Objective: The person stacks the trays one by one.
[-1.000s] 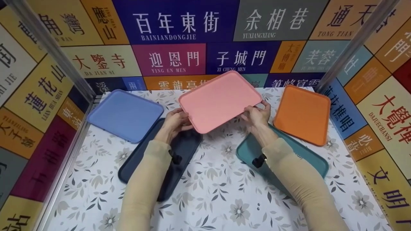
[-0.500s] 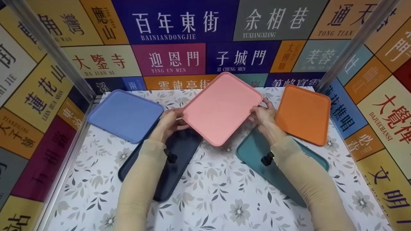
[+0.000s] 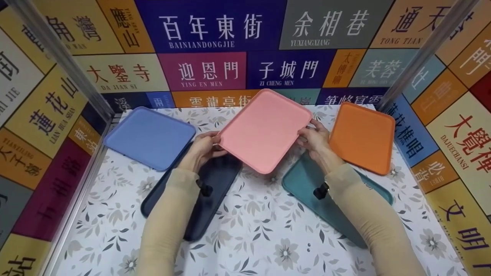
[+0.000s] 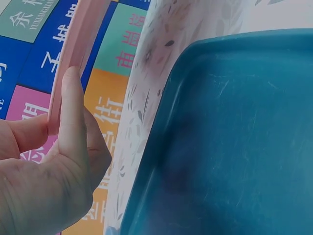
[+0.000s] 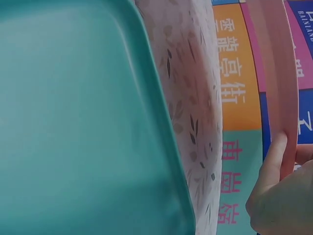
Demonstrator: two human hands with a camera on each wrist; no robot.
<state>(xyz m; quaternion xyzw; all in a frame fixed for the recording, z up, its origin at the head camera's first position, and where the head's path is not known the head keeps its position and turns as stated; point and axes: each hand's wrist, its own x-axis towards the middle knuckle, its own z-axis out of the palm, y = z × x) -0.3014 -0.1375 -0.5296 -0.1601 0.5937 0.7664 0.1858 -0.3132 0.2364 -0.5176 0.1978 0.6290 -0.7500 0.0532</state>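
A pink rectangular tray (image 3: 266, 132) is held up at the back middle, one corner pointing toward me. My left hand (image 3: 203, 150) pinches its left corner between thumb and fingers. On the opposite side, my right hand (image 3: 315, 142) grips the right edge. Both wrist views show the pink tray edge-on, a finger of the left hand (image 4: 68, 147) and of the right hand (image 5: 279, 186) lying along its rim. Beneath the left forearm lies a dark navy tray (image 3: 216, 191); beneath the right one, a teal tray (image 3: 307, 184). The sleeves partly hide both.
A blue tray (image 3: 151, 138) lies at the back left, overlapping the navy tray's far end. An orange tray (image 3: 362, 138) lies at the back right, close to the teal one. Panels with printed characters (image 3: 209, 28) enclose the flower-patterned table (image 3: 253, 237) behind and on both sides.
The pink tray has turned counterclockwise in both hands, its near corner swinging right and toward me. The right hand has shifted slightly right. The other trays stay put.
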